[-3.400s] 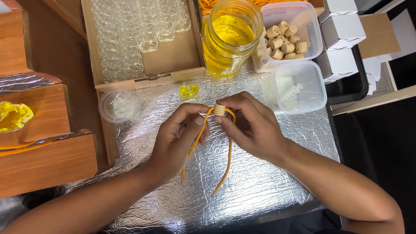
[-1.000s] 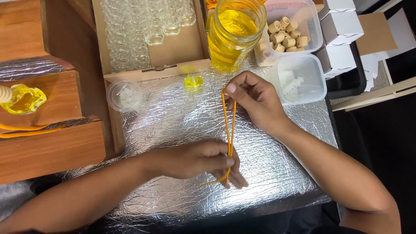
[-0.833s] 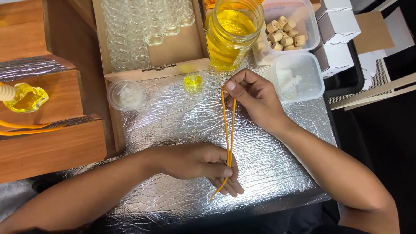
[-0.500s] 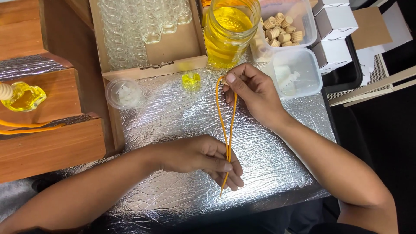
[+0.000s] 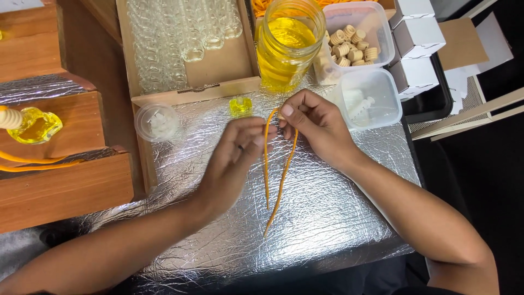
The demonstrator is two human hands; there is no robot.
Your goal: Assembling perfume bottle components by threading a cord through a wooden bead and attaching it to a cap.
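left hand (image 5: 232, 164): bare, no glove; a thin dark ring shows on one finger; outline blurred
right hand (image 5: 316, 128): bare, no glove, no ring in view; short, plain nails
left forearm (image 5: 109, 254): bare to the near-left frame edge, no sleeve, no watch or band
right forearm (image 5: 415, 210): bare from wrist to the near-right edge, no sleeve in view, no watch or band
clothing: dark fabric at the near edge, too dim to tell its kind
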